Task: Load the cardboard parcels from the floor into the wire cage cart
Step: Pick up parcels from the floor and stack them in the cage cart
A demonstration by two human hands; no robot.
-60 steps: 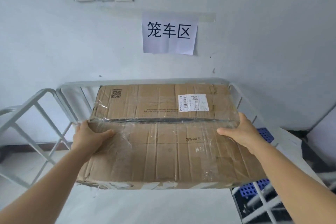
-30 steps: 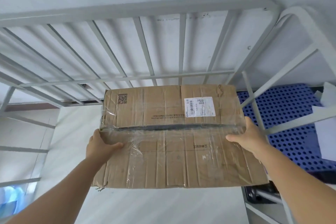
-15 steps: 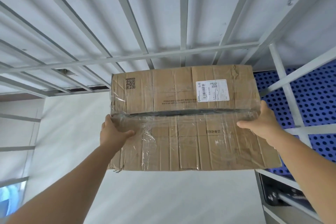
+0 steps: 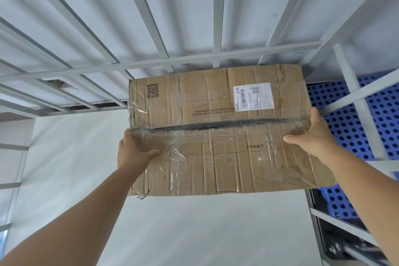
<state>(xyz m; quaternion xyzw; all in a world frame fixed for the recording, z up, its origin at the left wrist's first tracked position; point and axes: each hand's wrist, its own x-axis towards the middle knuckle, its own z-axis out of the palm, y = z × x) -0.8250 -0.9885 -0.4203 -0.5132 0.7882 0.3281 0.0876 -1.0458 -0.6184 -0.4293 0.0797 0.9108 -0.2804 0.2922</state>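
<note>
Two bare forearms reaching forward from the bottom corners of the view. Left hand (image 4: 132, 153) clamped on the left edge of the cardboard parcel (image 4: 218, 134), thumb lying across the top face, fingers wrapped out of sight below the edge. Right hand (image 4: 317, 134) gripping the right edge likewise, thumb stretched flat over the taped seam, other fingers hidden round the side. Parcel held level between both hands, inside the wire cage cart (image 4: 164, 62), above its pale floor (image 4: 194, 229); cannot tell whether resting on it or clear of it. Top face creased and wrinkled, with clear tape (image 4: 179, 153) along a dark centre seam and down the near half, torn at the near left corner. White shipping label (image 4: 253, 96) on the far right flap, a printed QR code (image 4: 152, 90) at the far left corner. Just past the parcel's far edge, the cage's grey bars and crossbar against a white wall. To the right, beyond the side bars, a blue perforated panel (image 4: 354, 136).
</note>
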